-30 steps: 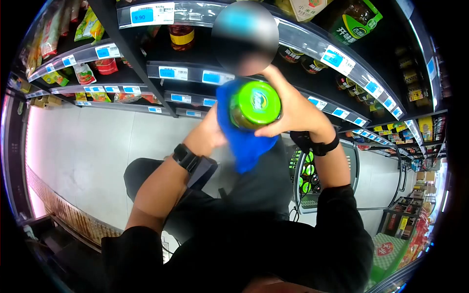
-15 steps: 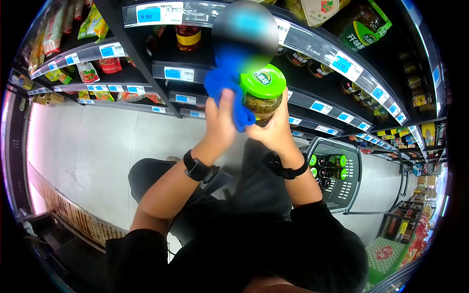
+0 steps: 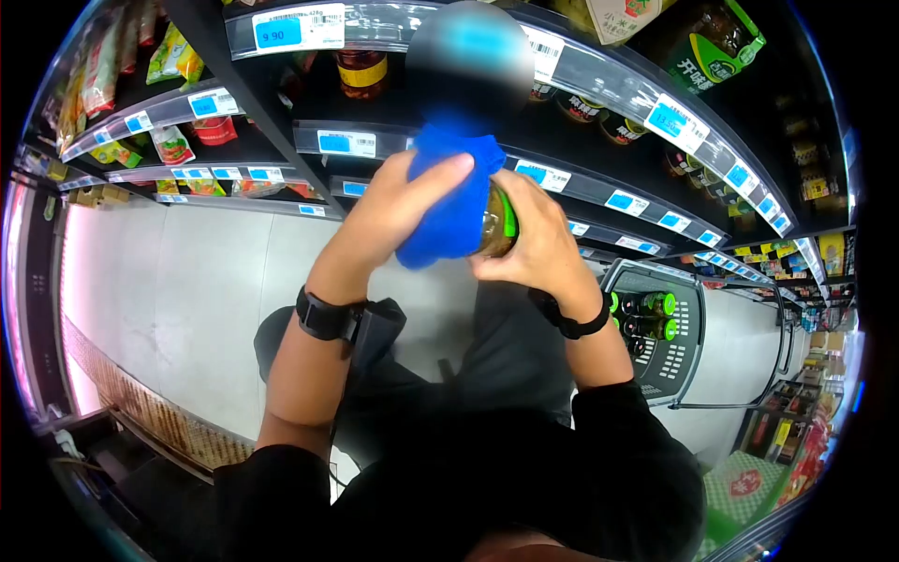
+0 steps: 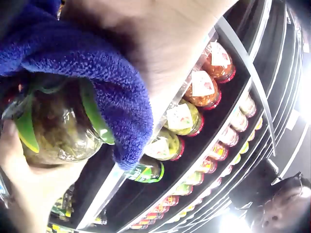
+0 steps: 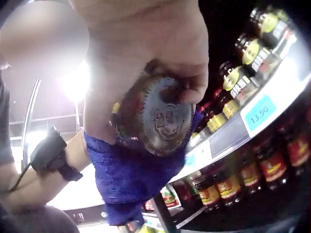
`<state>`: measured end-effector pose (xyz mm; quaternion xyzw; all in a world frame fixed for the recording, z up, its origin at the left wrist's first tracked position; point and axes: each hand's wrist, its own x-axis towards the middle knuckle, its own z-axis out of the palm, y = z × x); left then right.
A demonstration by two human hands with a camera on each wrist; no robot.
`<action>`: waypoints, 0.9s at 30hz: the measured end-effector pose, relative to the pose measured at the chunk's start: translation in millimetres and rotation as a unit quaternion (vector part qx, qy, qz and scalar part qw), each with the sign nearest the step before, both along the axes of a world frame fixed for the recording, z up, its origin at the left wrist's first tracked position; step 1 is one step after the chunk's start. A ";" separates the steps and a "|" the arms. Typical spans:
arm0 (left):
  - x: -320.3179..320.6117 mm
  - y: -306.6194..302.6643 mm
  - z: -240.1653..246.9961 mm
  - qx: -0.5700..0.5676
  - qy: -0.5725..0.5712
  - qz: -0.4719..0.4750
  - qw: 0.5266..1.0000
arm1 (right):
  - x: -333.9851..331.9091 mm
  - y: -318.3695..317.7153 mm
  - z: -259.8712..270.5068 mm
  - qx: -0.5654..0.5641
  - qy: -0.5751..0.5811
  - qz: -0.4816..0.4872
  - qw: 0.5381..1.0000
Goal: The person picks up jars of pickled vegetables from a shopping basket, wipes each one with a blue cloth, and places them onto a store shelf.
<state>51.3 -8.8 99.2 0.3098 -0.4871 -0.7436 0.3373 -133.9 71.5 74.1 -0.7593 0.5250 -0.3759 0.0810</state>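
Note:
A glass jar (image 3: 493, 225) of dark green pickles is held tilted on its side in front of the shelves. My right hand (image 3: 543, 234) grips it, fingers and thumb curled round the glass. In the right wrist view the jar's embossed glass base (image 5: 167, 116) faces the camera. My left hand (image 3: 398, 211) holds a blue towel (image 3: 454, 220) against the jar, thumb lying on top of the cloth. In the left wrist view the towel (image 4: 97, 63) drapes over the jar (image 4: 60, 126), covering part of it, with green patches showing.
A grey shopping basket (image 3: 670, 365) with several green-lidded jars stands on the floor at right. Shelves of jars with price-tagged edges (image 3: 599, 70) run in front, with bagged goods (image 3: 173, 56) at left. A green checkered box (image 3: 744, 487) is at lower right.
The jar has gone from upright, green lid facing up, to tilted sideways. The left hand and towel have moved onto it and cover more of it.

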 end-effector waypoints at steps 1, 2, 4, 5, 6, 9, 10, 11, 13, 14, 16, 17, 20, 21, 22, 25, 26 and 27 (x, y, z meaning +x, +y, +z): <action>0.0 -2.3 -2.9 -0.016 -0.028 0.010 0.999 | 1.6 -0.5 4.6 -0.018 0.024 -0.007 1.000; -0.3 -3.1 -5.7 -0.032 -0.056 0.020 0.998 | 3.9 -1.1 3.7 -0.023 0.033 -0.013 0.999; -1.5 -4.4 -10.1 -0.085 -0.098 0.054 0.990 | 8.0 -2.2 2.6 -0.035 0.051 -0.025 0.998; -1.5 -7.1 -12.7 -0.091 -0.108 0.063 0.988 | 8.2 -0.6 0.6 -0.029 0.076 -0.031 0.996; -0.8 -10.3 -15.7 -0.096 -0.118 0.072 0.986 | 9.5 0.9 2.1 -0.030 0.079 -0.019 0.996; 3.9 -24.9 -28.2 -0.053 -0.137 0.083 0.986 | 12.8 2.3 3.4 -0.043 0.072 0.014 0.996; 2.6 -23.8 -30.7 -0.002 -0.093 0.077 0.993 | 11.8 1.7 2.3 -0.035 0.054 0.020 0.998; -0.5 -23.3 -30.4 0.046 -0.048 0.071 0.995 | 9.3 0.6 2.5 -0.029 0.036 0.025 0.999; -5.6 -26.6 -37.7 0.173 0.051 0.040 0.983 | 1.8 0.5 0.8 -0.015 0.011 0.044 0.999; -9.3 -24.8 -47.3 0.198 0.162 -0.041 0.966 | 3.3 2.6 -0.9 0.000 -0.061 0.033 0.998; -19.1 -10.6 -85.1 0.285 0.232 -0.082 0.926 | 10.6 9.9 -4.9 0.029 -0.208 0.011 0.978; -22.4 -1.9 -82.0 0.312 0.308 -0.119 0.891 | 5.8 3.4 -4.0 -0.053 -0.147 0.028 0.987; -33.4 3.7 -87.4 0.357 0.390 -0.179 0.830 | -6.1 1.9 12.2 -0.071 -0.043 -0.007 0.997; -34.9 4.9 -83.7 0.344 0.395 -0.182 0.832 | -6.6 2.8 10.1 -0.056 -0.064 -0.008 0.996; -36.7 5.5 -78.5 0.329 0.400 -0.186 0.835 | -6.3 2.9 5.8 -0.043 -0.083 -0.009 0.996; -41.7 9.3 -71.5 0.268 0.346 -0.126 0.890 | -3.3 7.9 1.0 0.023 -0.143 -0.034 0.989; -42.7 10.7 -71.7 0.261 0.335 -0.115 0.898 | -2.4 8.2 -4.8 0.034 -0.166 -0.043 0.985; -45.0 11.3 -80.5 0.254 0.338 -0.101 0.901 | -1.0 9.0 -8.0 0.034 -0.218 -0.045 0.974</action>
